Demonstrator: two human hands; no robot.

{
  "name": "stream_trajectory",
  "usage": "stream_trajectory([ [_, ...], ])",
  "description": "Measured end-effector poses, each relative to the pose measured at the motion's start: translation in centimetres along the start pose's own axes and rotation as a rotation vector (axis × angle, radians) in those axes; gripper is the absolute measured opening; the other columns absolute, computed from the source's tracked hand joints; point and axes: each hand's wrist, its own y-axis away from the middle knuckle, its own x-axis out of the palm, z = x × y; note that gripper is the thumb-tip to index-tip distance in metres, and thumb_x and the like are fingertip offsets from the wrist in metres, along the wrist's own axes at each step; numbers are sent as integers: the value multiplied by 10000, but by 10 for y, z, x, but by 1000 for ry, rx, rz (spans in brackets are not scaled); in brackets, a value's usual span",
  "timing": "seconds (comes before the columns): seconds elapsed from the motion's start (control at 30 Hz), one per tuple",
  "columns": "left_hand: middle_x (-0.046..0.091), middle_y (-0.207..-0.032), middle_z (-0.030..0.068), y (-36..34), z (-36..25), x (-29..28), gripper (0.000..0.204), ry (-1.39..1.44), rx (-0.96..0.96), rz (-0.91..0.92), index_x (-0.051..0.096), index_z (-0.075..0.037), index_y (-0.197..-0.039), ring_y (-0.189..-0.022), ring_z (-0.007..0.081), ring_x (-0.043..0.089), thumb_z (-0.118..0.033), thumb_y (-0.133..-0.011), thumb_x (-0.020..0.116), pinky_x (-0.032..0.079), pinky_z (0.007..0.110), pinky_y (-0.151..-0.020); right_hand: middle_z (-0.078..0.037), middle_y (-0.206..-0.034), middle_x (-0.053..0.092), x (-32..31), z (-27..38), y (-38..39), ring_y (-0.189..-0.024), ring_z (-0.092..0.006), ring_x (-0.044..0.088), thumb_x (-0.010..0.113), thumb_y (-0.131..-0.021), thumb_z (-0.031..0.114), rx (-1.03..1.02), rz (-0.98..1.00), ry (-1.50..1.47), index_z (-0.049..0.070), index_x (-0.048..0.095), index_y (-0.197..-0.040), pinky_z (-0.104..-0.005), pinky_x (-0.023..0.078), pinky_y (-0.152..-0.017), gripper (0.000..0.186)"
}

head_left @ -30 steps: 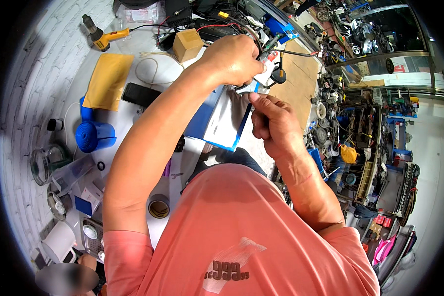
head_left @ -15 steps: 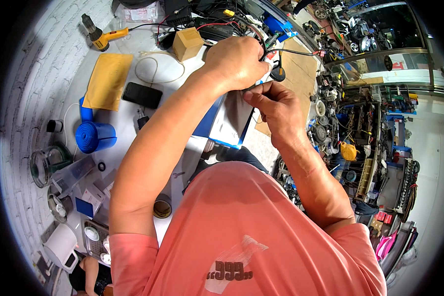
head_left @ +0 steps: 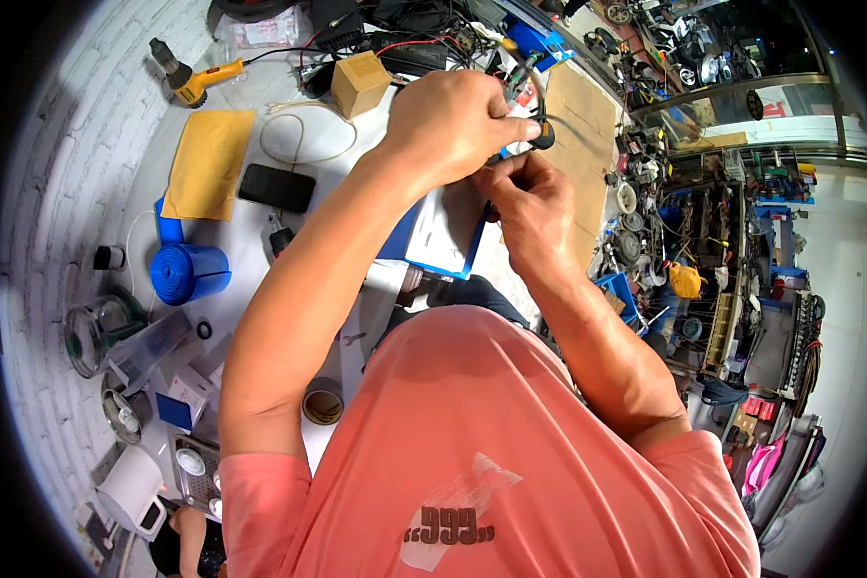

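A flat blue-edged block with a white face [head_left: 440,236] stands in front of me, its far end hidden by my hands. Over that end arches my left hand [head_left: 450,125], fingers curled and thumb pointing right. The thumb tip is beside a black cable [head_left: 540,82], partly blurred; what the fingers hold is hidden. Just below and right, my right hand [head_left: 532,199] is closed in a pinch at the block's far right edge. Something small and dark shows at those fingertips, too small to name. A black round object [head_left: 544,135] lies behind the left thumb.
Left on the white table are a cardboard cube [head_left: 360,85], a phone [head_left: 276,188], a yellow envelope [head_left: 209,164], a blue roll [head_left: 188,273], a yellow heat gun [head_left: 191,77] and a tape roll [head_left: 323,401]. Cluttered shelves [head_left: 713,260] stand right. Another person's arm [head_left: 191,539] shows lower left.
My left thumb has stretched out to the right, and the black cable beside it has swung and blurred. My right hand has shifted slightly left and down, still pinched. The view has tilted a little.
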Motion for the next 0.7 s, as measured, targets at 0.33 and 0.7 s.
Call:
stream_trajectory([
  [0.33,673,-1525,228,126,17,8,505,-85,93,-329,706,-28,-1508,-1316,422,689,-315,-1095,750,561,496,-1117,2,-776,711,3,0,1,-700,-79,584,857,-953,107,32,2,-32,0,757,-821,-309,494,-626,197],
  [0.7,455,-1778,273,128,-21,20,841,-622,109,-126,611,59,-1607,-1654,447,408,-512,-1020,798,426,619,-1251,-35,-776,743,3,-2,2,-712,-95,621,833,-957,99,12,11,-37,-40,774,-833,-322,532,-653,195],
])
